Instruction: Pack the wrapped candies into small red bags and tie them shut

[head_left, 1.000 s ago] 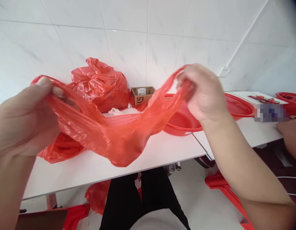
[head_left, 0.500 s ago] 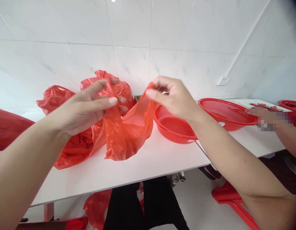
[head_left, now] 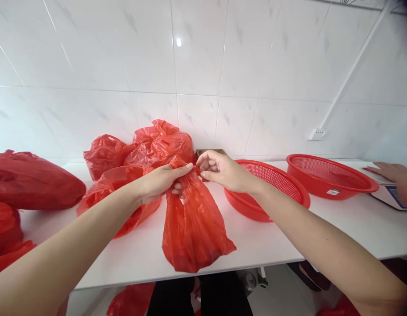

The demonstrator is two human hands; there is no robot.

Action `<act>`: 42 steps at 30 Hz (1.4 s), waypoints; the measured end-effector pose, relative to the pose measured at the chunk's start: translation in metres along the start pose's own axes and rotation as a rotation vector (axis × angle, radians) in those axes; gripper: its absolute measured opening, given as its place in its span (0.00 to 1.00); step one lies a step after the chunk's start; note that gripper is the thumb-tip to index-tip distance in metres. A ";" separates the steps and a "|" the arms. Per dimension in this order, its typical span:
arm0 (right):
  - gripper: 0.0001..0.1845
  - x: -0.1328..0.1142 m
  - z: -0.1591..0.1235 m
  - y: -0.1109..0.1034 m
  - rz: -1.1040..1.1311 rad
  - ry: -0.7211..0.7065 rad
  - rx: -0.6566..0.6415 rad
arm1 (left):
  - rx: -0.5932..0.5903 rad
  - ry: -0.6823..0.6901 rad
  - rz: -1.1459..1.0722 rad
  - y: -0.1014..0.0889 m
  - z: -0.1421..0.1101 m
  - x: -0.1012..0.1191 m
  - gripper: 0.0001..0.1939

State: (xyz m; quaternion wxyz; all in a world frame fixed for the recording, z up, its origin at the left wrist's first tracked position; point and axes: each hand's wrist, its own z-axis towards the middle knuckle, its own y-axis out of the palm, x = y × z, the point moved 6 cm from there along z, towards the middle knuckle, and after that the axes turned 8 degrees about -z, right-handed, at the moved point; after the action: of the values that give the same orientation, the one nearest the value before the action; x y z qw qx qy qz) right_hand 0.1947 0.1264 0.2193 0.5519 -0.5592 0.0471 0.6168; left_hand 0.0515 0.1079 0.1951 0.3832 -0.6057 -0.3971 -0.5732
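one red bag (head_left: pixel 196 230) extends below the left hand (head_left: pixel 167 179), which pinches its gathered neck (head_left: pixel 192 179), apparently to hold the plastic bunched, while the right hand (head_left: pixel 222 171) sits curled beside that neck, its grip indeterminable, with a red basket (head_left: pixel 243 210) to its right.

Both hands, left (head_left: pixel 160 182) and right (head_left: pixel 223 171), are ungloved and slim-fingered. The left forearm (head_left: pixel 88 235) and right forearm (head_left: pixel 302 224) are bare too — the right carries small dark spots (head_left: pixel 327 239). Below: black trousers (head_left: pixel 225 298) — seemingly plain, though shade hides any detail.
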 end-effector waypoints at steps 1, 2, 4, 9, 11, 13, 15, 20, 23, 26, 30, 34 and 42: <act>0.08 0.002 -0.003 0.000 0.006 0.002 0.018 | -0.002 -0.001 -0.004 -0.001 0.000 -0.002 0.23; 0.09 0.002 -0.005 0.000 -0.013 -0.005 0.054 | -0.002 -0.004 -0.009 -0.002 0.001 -0.004 0.22; 0.10 0.001 -0.008 0.000 -0.125 -0.012 0.126 | -0.005 -0.013 -0.016 -0.003 0.001 -0.008 0.20; 0.03 -0.006 -0.010 0.007 -0.343 0.003 0.160 | -0.001 -0.012 0.016 -0.001 -0.001 -0.007 0.20; 0.04 -0.017 -0.017 0.006 -0.323 -0.038 0.235 | 0.016 -0.008 0.021 -0.003 -0.002 -0.005 0.19; 0.03 -0.032 -0.027 0.008 -0.310 -0.130 0.276 | -0.016 0.028 0.033 -0.003 -0.004 -0.001 0.18; 0.01 -0.042 -0.034 0.014 -0.301 -0.227 0.226 | -0.088 0.084 0.088 -0.001 -0.006 0.005 0.15; 0.15 -0.012 -0.029 0.023 0.020 -0.133 0.160 | -0.146 0.107 0.358 0.008 -0.010 0.007 0.03; 0.17 0.025 -0.022 0.032 0.165 0.051 0.128 | 0.013 0.226 0.601 0.012 -0.013 0.007 0.08; 0.17 0.041 -0.025 0.041 0.234 0.128 0.073 | 0.208 0.522 0.878 0.018 -0.022 0.012 0.12; 0.13 0.031 -0.038 0.044 0.229 0.084 -0.050 | 0.226 0.779 0.987 0.024 -0.032 0.006 0.19; 0.17 0.029 -0.043 0.025 -0.018 0.055 -0.002 | 0.192 0.784 1.095 0.022 -0.042 -0.010 0.16; 0.16 0.091 -0.020 -0.005 -0.473 0.333 0.222 | -0.023 0.615 1.067 0.050 -0.085 -0.038 0.15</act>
State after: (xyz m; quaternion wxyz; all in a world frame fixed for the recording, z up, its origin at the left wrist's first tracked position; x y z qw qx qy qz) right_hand 0.2327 0.1718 0.1473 0.7226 -0.5844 0.0727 0.3621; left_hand 0.0635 0.0082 0.1605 0.7077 -0.5319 0.0957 -0.4552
